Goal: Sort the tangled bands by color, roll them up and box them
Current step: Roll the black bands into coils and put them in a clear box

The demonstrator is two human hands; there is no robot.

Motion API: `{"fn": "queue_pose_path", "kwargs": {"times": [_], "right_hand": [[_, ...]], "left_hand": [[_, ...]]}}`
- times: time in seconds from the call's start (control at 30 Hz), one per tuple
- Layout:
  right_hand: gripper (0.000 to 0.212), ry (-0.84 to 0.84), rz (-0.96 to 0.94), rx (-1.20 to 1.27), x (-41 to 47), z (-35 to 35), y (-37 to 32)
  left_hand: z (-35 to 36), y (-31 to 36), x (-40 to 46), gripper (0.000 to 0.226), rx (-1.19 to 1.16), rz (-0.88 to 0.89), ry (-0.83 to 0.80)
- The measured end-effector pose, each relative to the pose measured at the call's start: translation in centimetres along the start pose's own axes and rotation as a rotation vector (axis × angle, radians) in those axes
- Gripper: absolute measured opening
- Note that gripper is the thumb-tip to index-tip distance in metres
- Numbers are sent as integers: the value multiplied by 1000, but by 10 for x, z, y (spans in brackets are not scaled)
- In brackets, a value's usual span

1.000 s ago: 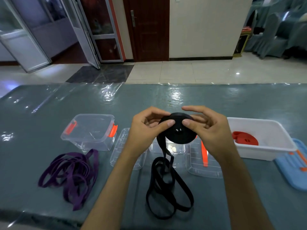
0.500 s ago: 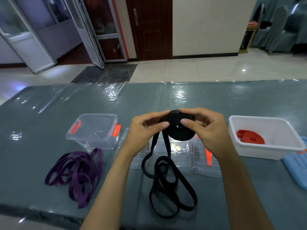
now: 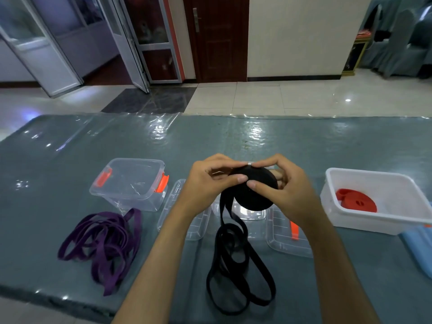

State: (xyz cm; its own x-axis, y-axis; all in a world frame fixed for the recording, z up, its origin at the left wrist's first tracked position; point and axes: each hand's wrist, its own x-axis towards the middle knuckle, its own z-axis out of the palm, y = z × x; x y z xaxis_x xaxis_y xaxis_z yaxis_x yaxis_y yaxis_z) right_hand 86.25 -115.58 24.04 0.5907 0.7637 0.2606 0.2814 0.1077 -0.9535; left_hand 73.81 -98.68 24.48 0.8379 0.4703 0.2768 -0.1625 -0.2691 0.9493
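Grey-green table (image 3: 304, 141) under glossy clear film; tiled floor (image 3: 268, 97), dark door (image 3: 222, 38) beyond. Left hand (image 3: 205, 183) and right hand (image 3: 287, 190) both pinch black band roll (image 3: 256, 195) (tail trailing down).

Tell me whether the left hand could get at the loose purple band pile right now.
Probably not yet: the left hand and right hand both grip the half-wound black band roll. The tangled purple band pile itself lies uncovered.

Dim, bluish indoor light; glare on the table (image 3: 70, 160) film; wide-angle bending at edges.
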Motion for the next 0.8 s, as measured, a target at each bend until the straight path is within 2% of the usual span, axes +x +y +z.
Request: {"fn": "queue_pose_path", "kwargs": {"times": [0.07,0.13,0.27,0.37,0.47,0.57,0.67,0.8], "right_hand": [[33,-60,52,-26,3,-7,1],[35,-82,18,-28,5,-11,2],[38,22,-136,-21,6,-12,6],[33,32,-66,-13,6,-13,12],[38,-106,51,-21,8,-14,15],[42,-112,-42,-117,8,-17,17],[33,-45,-121,-142,7,-18,16],[28,-38,-38,-123,6,-16,18]], "left_hand": [[4,-1,2,28,33,7,-7],[9,-1,3,28,-10,-24,7],[8,-7,5,25,-81,-105,-5],[5,-10,8,19,-34,-139,-16],[8,-15,11,19,62,-100,-57],[10,-17,12,27,111,-88,-119],[6,-14,9,36,75,-138,-218],[2,-15,10,28,80,-150,-112]]}}
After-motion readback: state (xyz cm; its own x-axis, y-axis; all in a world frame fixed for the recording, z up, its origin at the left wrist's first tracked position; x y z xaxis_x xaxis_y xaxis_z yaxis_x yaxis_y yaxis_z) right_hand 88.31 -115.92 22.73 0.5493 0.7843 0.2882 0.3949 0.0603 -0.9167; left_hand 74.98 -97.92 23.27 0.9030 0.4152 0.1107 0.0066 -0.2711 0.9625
